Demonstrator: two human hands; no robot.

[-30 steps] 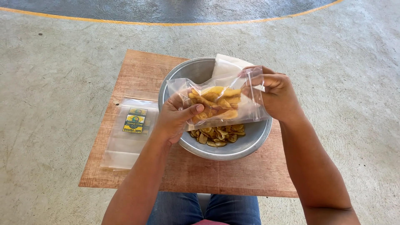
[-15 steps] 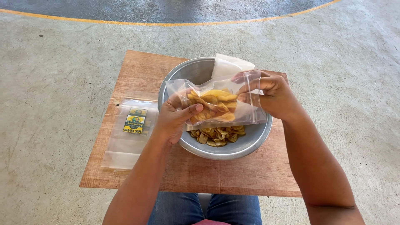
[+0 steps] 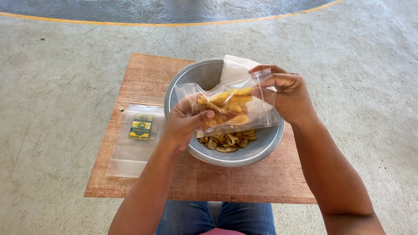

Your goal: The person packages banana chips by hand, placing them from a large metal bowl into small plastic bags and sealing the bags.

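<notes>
I hold a clear plastic bag (image 3: 244, 111) partly filled with yellow banana chips over a metal bowl (image 3: 204, 76). My left hand (image 3: 185, 124) grips the bag's bottom left end, thumb on its front. My right hand (image 3: 285, 93) pinches the bag's upper right edge near its seal. More chips (image 3: 226, 141) lie loose in the bottom of the bowl. A white piece of plastic (image 3: 235, 67) leans on the bowl's far rim behind the bag.
The bowl stands on a small wooden table (image 3: 143, 76). Flat empty clear bags with a yellow label (image 3: 137, 137) lie on the table's left side. Concrete floor surrounds the table, with a yellow painted line (image 3: 278, 17) far off. My knees show below the table.
Both hands have turned the bag a little and lifted its right end. The chips have slid toward the bag's left half.
</notes>
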